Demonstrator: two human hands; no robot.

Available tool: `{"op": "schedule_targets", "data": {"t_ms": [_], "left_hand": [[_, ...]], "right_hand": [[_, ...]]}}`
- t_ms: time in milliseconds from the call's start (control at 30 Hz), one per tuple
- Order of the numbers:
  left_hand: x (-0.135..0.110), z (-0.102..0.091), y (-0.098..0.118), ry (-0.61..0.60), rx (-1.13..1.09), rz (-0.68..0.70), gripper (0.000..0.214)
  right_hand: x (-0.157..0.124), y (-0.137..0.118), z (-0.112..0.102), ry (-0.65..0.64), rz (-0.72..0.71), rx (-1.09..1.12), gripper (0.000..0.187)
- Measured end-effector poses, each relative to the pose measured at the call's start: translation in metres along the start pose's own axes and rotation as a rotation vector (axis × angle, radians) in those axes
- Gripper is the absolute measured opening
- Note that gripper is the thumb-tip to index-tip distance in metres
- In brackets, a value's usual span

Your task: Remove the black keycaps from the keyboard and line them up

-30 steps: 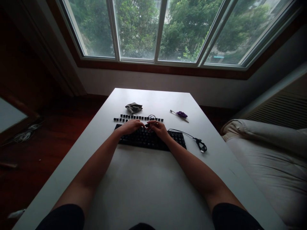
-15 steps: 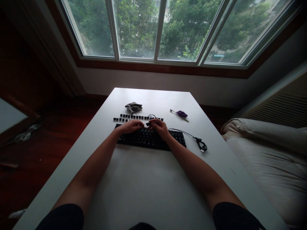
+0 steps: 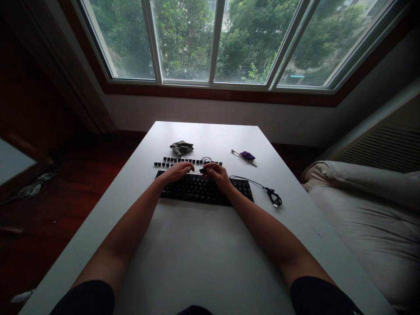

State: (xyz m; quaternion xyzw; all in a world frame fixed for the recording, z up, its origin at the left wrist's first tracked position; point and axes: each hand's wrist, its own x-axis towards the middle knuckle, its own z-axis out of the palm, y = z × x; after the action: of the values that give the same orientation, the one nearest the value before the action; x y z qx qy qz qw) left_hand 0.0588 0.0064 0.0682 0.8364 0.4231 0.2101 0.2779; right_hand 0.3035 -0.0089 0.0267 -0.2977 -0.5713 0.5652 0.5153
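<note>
A black keyboard [image 3: 197, 192] lies lengthwise across the white table, partly covered by my forearms and hands. Above its rear edge, my right hand [image 3: 217, 175] pinches a small dark tool that looks like a keycap puller [image 3: 202, 170], its thin wire end pointing left. My left hand [image 3: 180, 170] hovers over the keyboard's rear left part, fingertips curled together just left of the wire; whether something small is between them cannot be made out. Behind the keyboard, loose black keycaps [image 3: 173, 160] stand in two rows, the nearer one partly hidden by my hands.
A crumpled grey cloth [image 3: 181, 148] lies at the back left of the table [image 3: 203, 245]. Toward the back right is a purple item with a thin stick [image 3: 247, 155]. The coiled USB cable [image 3: 274, 197] rests right of the keyboard. Beyond the table's right edge stands a pale sofa [image 3: 357, 214].
My left hand has drawn slightly left and up, widening the gap to the tool's wire. The right hand still grips the tool in nearly the same spot. The view shifted slightly.
</note>
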Motion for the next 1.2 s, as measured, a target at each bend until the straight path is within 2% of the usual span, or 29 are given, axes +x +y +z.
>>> {"op": "schedule_targets", "data": {"t_ms": [200, 333, 500, 700, 900, 1200], "left_hand": [[0.001, 0.001, -0.013, 0.214, 0.092, -0.048, 0.029], [0.003, 0.003, -0.019, 0.272, 0.217, -0.1, 0.027], [0.02, 0.008, -0.018, 0.236, 0.413, -0.105, 0.02], [0.039, 0.016, -0.024, 0.154, 0.463, -0.067, 0.021], [0.042, 0.021, -0.034, 0.116, 0.491, -0.118, 0.023], [0.042, 0.022, -0.033, 0.124, 0.456, -0.113, 0.028]], "right_hand": [[0.0, 0.0, 0.0, -0.017, 0.01, -0.017, 0.031], [0.001, 0.0, 0.001, -0.02, 0.023, -0.033, 0.03], [0.002, 0.002, 0.0, -0.03, 0.024, -0.038, 0.032], [0.002, 0.001, 0.0, -0.039, 0.015, -0.032, 0.031], [0.002, 0.0, 0.001, -0.046, 0.022, -0.041, 0.03], [0.003, 0.001, 0.0, -0.053, 0.026, -0.047, 0.029]]}}
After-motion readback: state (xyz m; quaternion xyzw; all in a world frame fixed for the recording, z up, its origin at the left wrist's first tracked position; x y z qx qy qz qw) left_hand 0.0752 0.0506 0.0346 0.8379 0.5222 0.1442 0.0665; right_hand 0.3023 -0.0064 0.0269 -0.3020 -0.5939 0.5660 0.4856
